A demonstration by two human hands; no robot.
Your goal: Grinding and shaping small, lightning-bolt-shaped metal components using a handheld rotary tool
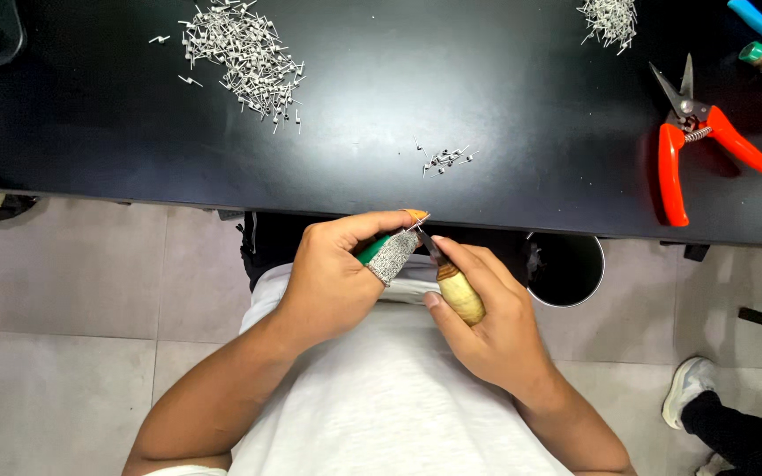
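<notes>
While left hand [332, 278] pinches a pin [418, 224], right hand [487, 317] grips a wooden-handled knife [456, 289].

A small knife [456, 286] with a pale wooden handle and short dark blade, tilted up-left, tip meeting a tiny metal pin [420, 222]. The pin sits beside a grey knit thumb guard [392, 256] over green.

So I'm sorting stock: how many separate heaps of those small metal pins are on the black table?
3: a large heap far left, a smaller heap at the top edge, partly cut off, and a small cluster mid-table.
</notes>
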